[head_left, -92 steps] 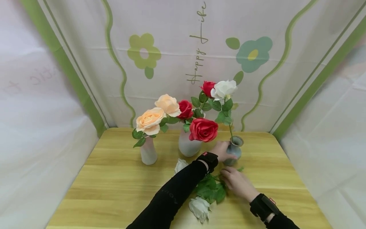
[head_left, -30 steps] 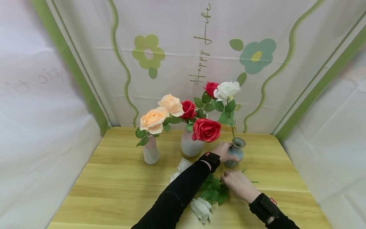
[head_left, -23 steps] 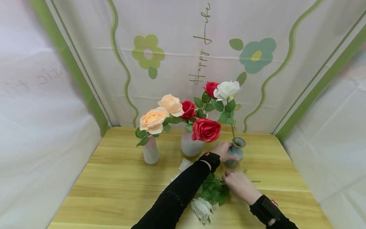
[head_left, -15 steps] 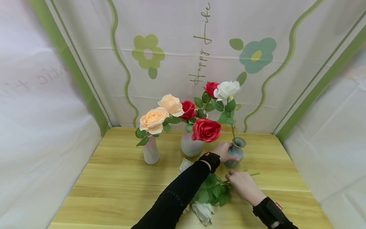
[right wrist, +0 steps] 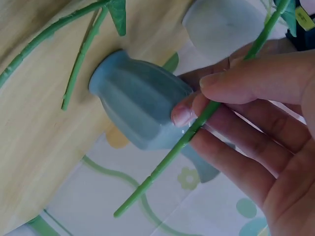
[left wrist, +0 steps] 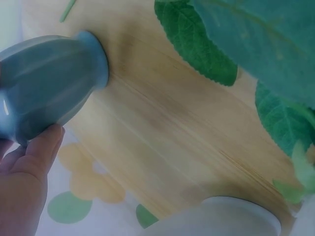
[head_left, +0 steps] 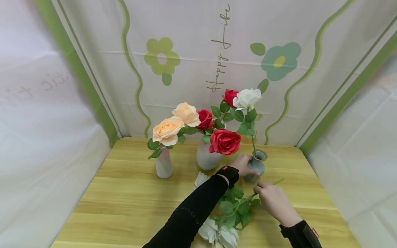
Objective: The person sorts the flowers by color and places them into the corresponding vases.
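My left hand [head_left: 243,166] grips the small blue-grey vase [head_left: 258,166] by its body; in the left wrist view, the vase's ribbed side [left wrist: 49,81] stands beside the thumb. One white rose [head_left: 247,99] stands in that vase, leaning slightly. In front of it, my right hand [head_left: 276,202] pinches a green rose stem [right wrist: 165,164] between thumb and fingers, its cut end sticking out past them. Leaves [head_left: 237,208] and white rose heads [head_left: 228,236] lie to the left of this hand, partly behind the left sleeve. Which head belongs to the pinched stem is hard to tell.
A white vase [head_left: 207,156] with red roses [head_left: 225,141] stands left of the blue-grey one. Farther left, a slim vase [head_left: 163,166] holds peach roses [head_left: 168,131]. Other loose stems [right wrist: 81,64] lie on the wooden table [head_left: 124,206]. Printed cloth [head_left: 192,41] hangs behind.
My right hand has moved rightward, drawing the stem and leaves along. White rose heads near the table's front have shifted and more leaves show. My left hand stays on the vase.
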Action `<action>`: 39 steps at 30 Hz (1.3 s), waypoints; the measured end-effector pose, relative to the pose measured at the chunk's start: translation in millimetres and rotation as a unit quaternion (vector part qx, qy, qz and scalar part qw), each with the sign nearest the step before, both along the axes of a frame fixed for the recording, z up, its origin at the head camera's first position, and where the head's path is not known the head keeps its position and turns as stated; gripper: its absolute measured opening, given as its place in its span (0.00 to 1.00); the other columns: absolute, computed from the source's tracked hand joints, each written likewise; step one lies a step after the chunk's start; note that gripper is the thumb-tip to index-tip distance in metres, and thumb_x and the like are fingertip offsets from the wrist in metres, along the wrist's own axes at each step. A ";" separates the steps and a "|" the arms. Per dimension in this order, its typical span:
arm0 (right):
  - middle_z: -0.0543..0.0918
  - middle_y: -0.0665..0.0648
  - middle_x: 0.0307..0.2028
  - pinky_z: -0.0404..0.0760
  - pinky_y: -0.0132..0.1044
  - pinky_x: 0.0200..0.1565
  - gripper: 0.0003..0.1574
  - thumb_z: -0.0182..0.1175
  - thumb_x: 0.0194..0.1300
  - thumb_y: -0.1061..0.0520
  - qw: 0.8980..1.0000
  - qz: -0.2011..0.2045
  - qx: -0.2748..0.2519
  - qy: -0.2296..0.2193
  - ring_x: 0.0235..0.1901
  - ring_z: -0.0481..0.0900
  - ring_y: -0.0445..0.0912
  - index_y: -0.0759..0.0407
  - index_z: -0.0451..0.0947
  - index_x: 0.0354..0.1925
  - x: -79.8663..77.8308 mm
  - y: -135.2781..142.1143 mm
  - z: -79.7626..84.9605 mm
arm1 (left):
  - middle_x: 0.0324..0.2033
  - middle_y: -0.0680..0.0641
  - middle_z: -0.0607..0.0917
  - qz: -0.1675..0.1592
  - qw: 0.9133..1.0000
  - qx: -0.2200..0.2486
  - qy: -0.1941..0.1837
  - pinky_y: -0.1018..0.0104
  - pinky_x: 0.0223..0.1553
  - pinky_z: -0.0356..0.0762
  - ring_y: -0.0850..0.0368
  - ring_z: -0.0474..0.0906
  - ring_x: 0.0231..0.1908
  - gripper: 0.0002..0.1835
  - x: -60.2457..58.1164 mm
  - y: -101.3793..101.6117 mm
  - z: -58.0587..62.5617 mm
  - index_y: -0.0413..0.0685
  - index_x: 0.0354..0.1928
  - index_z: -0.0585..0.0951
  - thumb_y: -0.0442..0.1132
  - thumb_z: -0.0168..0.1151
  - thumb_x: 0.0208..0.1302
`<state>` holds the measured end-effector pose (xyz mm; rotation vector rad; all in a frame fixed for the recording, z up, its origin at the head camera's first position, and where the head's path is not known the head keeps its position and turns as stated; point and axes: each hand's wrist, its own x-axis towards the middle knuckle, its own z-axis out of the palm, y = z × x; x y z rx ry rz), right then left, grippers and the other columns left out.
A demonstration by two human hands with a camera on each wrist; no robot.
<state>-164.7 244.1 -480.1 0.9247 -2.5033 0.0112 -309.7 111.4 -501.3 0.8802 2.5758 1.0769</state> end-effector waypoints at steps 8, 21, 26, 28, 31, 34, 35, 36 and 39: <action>0.75 0.52 0.27 0.78 0.35 0.19 0.16 0.65 0.41 0.78 0.997 0.022 -0.068 0.023 0.24 0.78 0.46 0.61 0.83 0.28 1.9 8.6 2.9 | 0.50 0.55 0.83 0.008 1.000 0.001 -0.009 0.78 0.41 0.75 0.65 0.79 0.47 0.33 3.7 -1.6 4.9 0.50 0.62 0.78 0.52 0.74 0.54; 0.81 0.56 0.34 0.83 0.40 0.29 0.32 0.35 0.79 0.52 0.986 0.032 -0.151 0.056 0.31 0.81 0.49 0.63 0.83 0.33 3.8 16.7 5.0 | 0.52 0.53 0.82 0.017 1.000 0.006 -0.012 0.78 0.45 0.75 0.64 0.78 0.50 0.35 4.5 -6.1 4.2 0.49 0.63 0.77 0.52 0.74 0.54; 0.82 0.57 0.36 0.82 0.37 0.34 0.26 0.43 0.79 0.52 0.977 0.045 -0.193 0.075 0.33 0.82 0.50 0.63 0.84 0.36 7.2 19.3 5.7 | 0.51 0.55 0.83 0.016 1.000 0.006 0.012 0.80 0.43 0.74 0.66 0.78 0.48 0.35 3.9 -1.6 -0.2 0.50 0.63 0.78 0.53 0.75 0.54; 0.83 0.55 0.40 0.80 0.33 0.40 0.21 0.48 0.78 0.51 0.972 0.046 -0.209 0.098 0.38 0.81 0.49 0.59 0.85 0.41 -5.5 38.3 -27.1 | 0.51 0.55 0.83 0.016 1.000 0.006 0.019 0.80 0.44 0.74 0.66 0.78 0.48 0.35 3.7 1.3 -1.4 0.49 0.63 0.78 0.53 0.75 0.53; 0.82 0.53 0.44 0.78 0.31 0.47 0.12 0.56 0.74 0.54 0.963 0.057 -0.233 0.124 0.42 0.80 0.48 0.56 0.85 0.46 -16.7 53.5 -53.7 | 0.51 0.55 0.83 0.018 1.000 0.010 0.018 0.79 0.44 0.74 0.66 0.78 0.49 0.36 3.1 3.0 -2.6 0.49 0.63 0.77 0.53 0.75 0.53; 0.83 0.55 0.43 0.77 0.29 0.48 0.13 0.56 0.74 0.54 0.958 0.051 -0.249 0.131 0.40 0.81 0.50 0.59 0.85 0.44 -11.1 44.5 -40.7 | 0.51 0.54 0.83 0.019 1.000 0.017 0.014 0.79 0.45 0.74 0.65 0.78 0.49 0.36 2.9 1.8 -4.1 0.49 0.63 0.77 0.53 0.75 0.53; 0.84 0.57 0.41 0.77 0.29 0.47 0.15 0.56 0.74 0.53 0.956 0.050 -0.258 0.130 0.38 0.81 0.52 0.62 0.85 0.41 -4.1 34.6 -25.2 | 0.51 0.54 0.83 0.019 1.000 0.019 0.011 0.78 0.44 0.74 0.65 0.78 0.49 0.35 3.0 1.3 -4.6 0.49 0.63 0.77 0.52 0.75 0.54; 0.84 0.58 0.39 0.78 0.28 0.47 0.16 0.57 0.74 0.53 0.954 0.046 -0.267 0.126 0.36 0.81 0.53 0.64 0.85 0.39 1.6 26.6 -13.7 | 0.51 0.54 0.83 0.019 1.000 0.021 0.010 0.78 0.44 0.74 0.65 0.78 0.49 0.35 3.3 0.9 -4.9 0.49 0.63 0.77 0.52 0.75 0.54; 0.84 0.61 0.36 0.74 0.22 0.49 0.26 0.52 0.77 0.49 0.948 0.029 -0.289 0.131 0.33 0.82 0.55 0.68 0.85 0.35 11.9 11.2 3.5 | 0.51 0.55 0.83 0.018 1.000 0.023 0.007 0.78 0.45 0.74 0.65 0.78 0.49 0.35 4.2 0.0 -5.1 0.49 0.63 0.77 0.52 0.75 0.54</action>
